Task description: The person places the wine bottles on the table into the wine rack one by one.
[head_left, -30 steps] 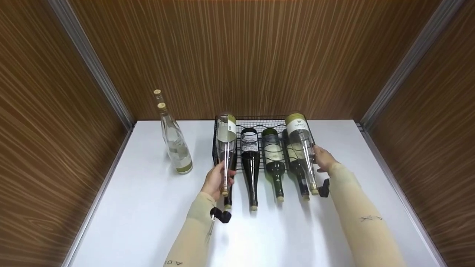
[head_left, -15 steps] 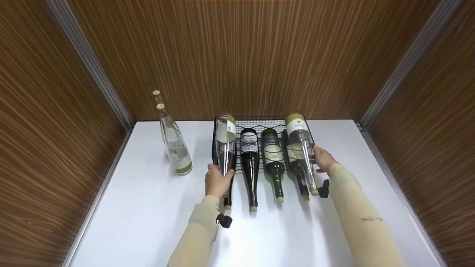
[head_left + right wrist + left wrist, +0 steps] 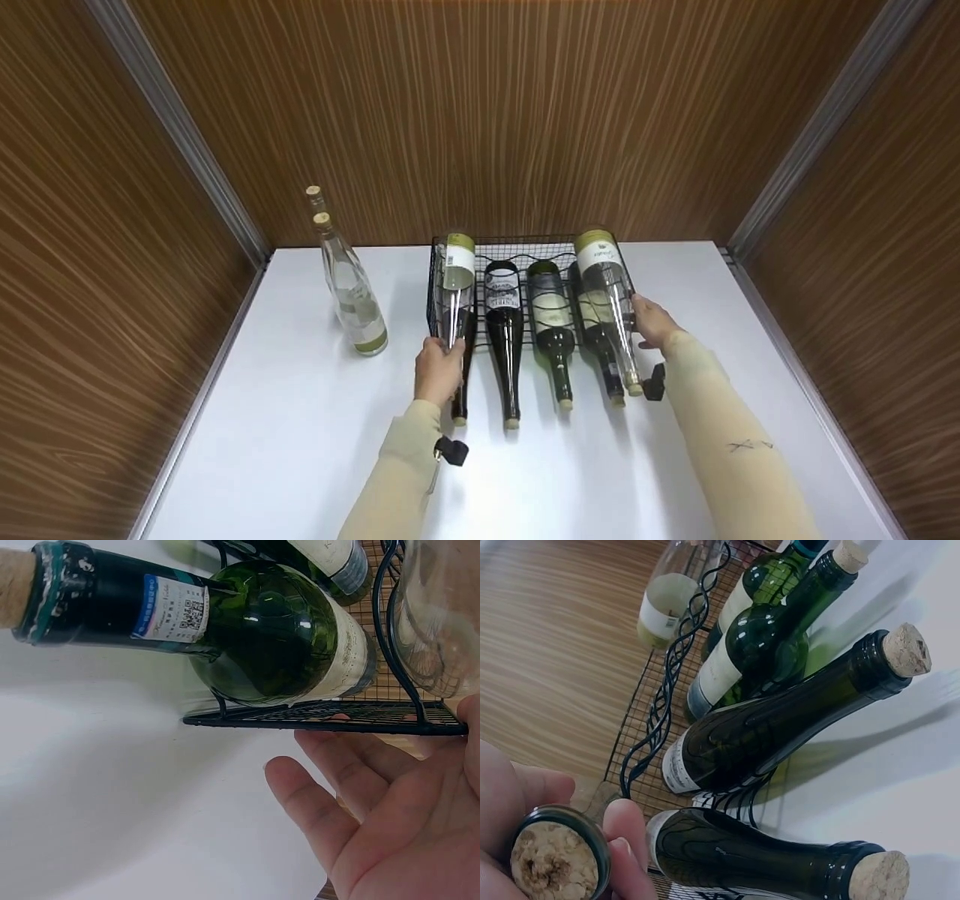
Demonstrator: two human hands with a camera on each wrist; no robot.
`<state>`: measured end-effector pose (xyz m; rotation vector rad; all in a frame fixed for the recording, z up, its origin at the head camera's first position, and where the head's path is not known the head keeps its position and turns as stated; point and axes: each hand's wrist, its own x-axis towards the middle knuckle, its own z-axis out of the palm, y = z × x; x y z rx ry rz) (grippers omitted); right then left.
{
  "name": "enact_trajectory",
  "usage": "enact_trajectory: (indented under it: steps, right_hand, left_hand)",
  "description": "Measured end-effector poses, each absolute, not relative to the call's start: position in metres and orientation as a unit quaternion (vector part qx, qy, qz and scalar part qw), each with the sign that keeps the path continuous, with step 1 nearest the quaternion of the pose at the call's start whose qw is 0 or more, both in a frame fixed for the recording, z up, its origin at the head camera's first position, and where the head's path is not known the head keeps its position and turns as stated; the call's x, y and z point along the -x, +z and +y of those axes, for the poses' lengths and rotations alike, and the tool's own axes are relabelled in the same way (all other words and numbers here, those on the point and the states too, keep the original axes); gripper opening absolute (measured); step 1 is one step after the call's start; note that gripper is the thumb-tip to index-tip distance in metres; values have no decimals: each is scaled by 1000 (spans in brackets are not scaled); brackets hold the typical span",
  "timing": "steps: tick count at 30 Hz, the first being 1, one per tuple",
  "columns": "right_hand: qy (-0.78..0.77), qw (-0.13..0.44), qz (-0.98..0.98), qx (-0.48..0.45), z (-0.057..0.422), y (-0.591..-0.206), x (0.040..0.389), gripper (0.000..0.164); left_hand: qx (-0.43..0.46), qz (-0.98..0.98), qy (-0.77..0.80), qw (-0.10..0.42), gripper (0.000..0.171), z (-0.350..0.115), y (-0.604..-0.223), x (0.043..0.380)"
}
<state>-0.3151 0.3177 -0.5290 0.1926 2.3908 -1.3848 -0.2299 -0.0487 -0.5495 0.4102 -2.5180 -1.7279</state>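
Note:
In the head view my left hand (image 3: 439, 369) grips the neck of a clear glass bottle (image 3: 457, 281). That bottle lies on the top tier of a black wire rack (image 3: 525, 247), at its left end, base toward the back wall. The left wrist view shows its cork (image 3: 555, 862) between thumb and fingers. My right hand (image 3: 654, 321) is at the rack's right side; in the right wrist view its fingers (image 3: 307, 799) are extended along the outside of the wire side panel (image 3: 322, 718). A second clear bottle (image 3: 600, 262) lies on top beside that hand.
Dark and green corked bottles, among them a dark bottle (image 3: 505, 337) and a green bottle (image 3: 553, 322), lie on the lower tier, necks toward me. Two clear bottles stand upright on the white table (image 3: 300, 450) at left, the nearer bottle (image 3: 356, 300) overlapping the other. Wood-grain panels surround the table.
My left hand has shifted from beside and under the clear bottle's neck to over it. The bottle has rolled, so its label now faces more upward. My right hand has stayed put.

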Motion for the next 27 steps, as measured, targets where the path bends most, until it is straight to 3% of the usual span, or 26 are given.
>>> enact_trajectory:
  steps: [8,27]
  right_hand:
    - [-490,187,849,-67,319,-529,315,66]
    - [-487,188,850,-70,318,-529,315,65]
  left_hand:
    - [-120,-807,-578,18,34,-49,-551,228]
    - [-117,-596,-786,-117,45,-61,-554,232]
